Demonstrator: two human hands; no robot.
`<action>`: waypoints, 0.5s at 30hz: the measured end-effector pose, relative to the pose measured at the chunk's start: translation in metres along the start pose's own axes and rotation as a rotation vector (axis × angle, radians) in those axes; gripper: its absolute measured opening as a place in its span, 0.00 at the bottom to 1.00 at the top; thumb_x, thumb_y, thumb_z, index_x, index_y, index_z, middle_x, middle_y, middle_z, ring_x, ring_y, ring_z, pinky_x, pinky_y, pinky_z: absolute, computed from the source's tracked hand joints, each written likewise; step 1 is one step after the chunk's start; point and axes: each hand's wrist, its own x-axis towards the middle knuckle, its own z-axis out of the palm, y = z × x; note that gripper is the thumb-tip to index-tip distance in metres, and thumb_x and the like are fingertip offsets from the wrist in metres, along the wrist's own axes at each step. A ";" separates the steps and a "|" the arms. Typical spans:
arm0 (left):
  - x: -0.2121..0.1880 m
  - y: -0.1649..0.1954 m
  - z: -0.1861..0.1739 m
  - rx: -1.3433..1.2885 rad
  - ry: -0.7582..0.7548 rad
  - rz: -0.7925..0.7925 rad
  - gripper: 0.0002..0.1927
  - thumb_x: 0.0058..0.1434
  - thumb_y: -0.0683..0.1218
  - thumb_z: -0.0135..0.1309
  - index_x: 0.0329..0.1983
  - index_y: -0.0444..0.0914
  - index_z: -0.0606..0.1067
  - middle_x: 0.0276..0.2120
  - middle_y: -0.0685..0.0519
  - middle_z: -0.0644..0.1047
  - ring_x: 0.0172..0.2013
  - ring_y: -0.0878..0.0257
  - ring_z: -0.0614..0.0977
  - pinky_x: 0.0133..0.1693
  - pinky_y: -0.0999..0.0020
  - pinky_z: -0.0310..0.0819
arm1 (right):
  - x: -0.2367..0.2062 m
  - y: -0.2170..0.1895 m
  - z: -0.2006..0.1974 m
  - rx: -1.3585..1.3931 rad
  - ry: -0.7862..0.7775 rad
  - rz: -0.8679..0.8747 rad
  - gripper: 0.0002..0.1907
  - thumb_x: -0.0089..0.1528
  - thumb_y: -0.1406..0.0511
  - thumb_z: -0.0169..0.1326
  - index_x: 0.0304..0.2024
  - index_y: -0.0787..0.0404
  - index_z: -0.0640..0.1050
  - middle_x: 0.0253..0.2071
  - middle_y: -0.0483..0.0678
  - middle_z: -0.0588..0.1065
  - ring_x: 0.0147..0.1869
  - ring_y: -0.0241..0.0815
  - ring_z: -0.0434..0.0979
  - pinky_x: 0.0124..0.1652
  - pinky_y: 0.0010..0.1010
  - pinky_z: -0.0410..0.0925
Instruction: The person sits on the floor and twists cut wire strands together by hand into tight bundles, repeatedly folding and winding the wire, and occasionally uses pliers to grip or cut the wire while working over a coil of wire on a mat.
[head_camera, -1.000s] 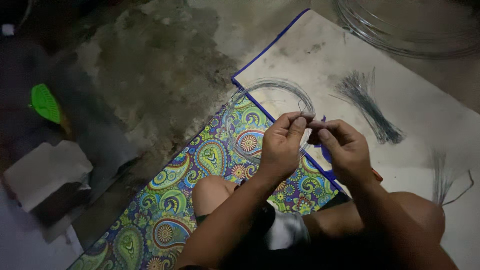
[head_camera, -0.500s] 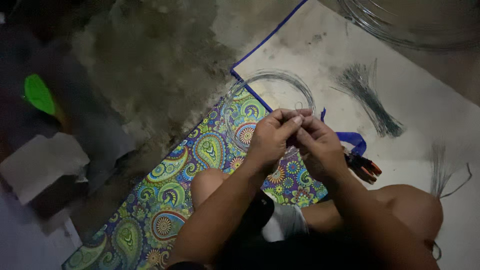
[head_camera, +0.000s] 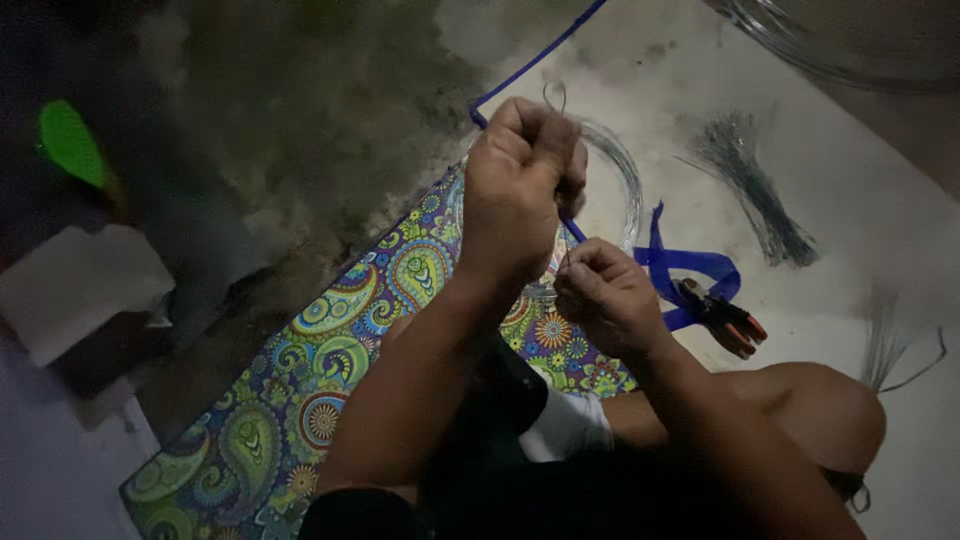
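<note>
My left hand (head_camera: 520, 180) is raised and closed around a thin wire whose small loop (head_camera: 555, 95) sticks up above the fist. My right hand (head_camera: 605, 295) sits lower and nearer to me, fingers pinched on the lower end of the same wire. Behind the hands a coil of thin wire (head_camera: 618, 175) lies on the floor at the mat's corner. Pliers with orange handles (head_camera: 728, 320) lie on a blue ribbon (head_camera: 690, 268) just right of my right hand.
A colourful paisley mat (head_camera: 300, 400) with blue edging lies under my legs. A bundle of cut wire pieces (head_camera: 755, 195) and further strands (head_camera: 885, 345) lie on a white sheet. A large wire coil (head_camera: 850, 40) is top right; a green object (head_camera: 68, 140) far left.
My left hand has risen and pulled away from my right, drawing the wire up between them. The view has tilted, so the pliers and ribbon now show beside my right hand.
</note>
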 end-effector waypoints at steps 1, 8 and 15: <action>0.001 0.004 0.000 0.012 -0.002 0.023 0.06 0.75 0.42 0.50 0.42 0.37 0.68 0.27 0.54 0.72 0.25 0.70 0.69 0.27 0.73 0.65 | -0.002 0.005 -0.001 0.003 -0.001 0.011 0.06 0.70 0.68 0.51 0.44 0.66 0.72 0.30 0.47 0.68 0.29 0.35 0.61 0.29 0.28 0.57; 0.011 0.024 -0.008 -0.099 0.051 0.150 0.06 0.75 0.44 0.50 0.45 0.37 0.68 0.29 0.52 0.73 0.24 0.68 0.69 0.26 0.71 0.63 | -0.020 0.023 -0.015 -0.042 0.000 0.012 0.07 0.71 0.67 0.51 0.45 0.68 0.74 0.28 0.45 0.66 0.28 0.34 0.60 0.29 0.28 0.56; 0.017 0.036 -0.027 -0.088 0.136 0.272 0.06 0.76 0.45 0.49 0.45 0.37 0.68 0.29 0.51 0.73 0.23 0.66 0.69 0.24 0.70 0.61 | -0.026 0.034 -0.020 -0.258 -0.024 0.013 0.06 0.72 0.67 0.50 0.43 0.65 0.73 0.27 0.44 0.68 0.27 0.33 0.63 0.28 0.27 0.59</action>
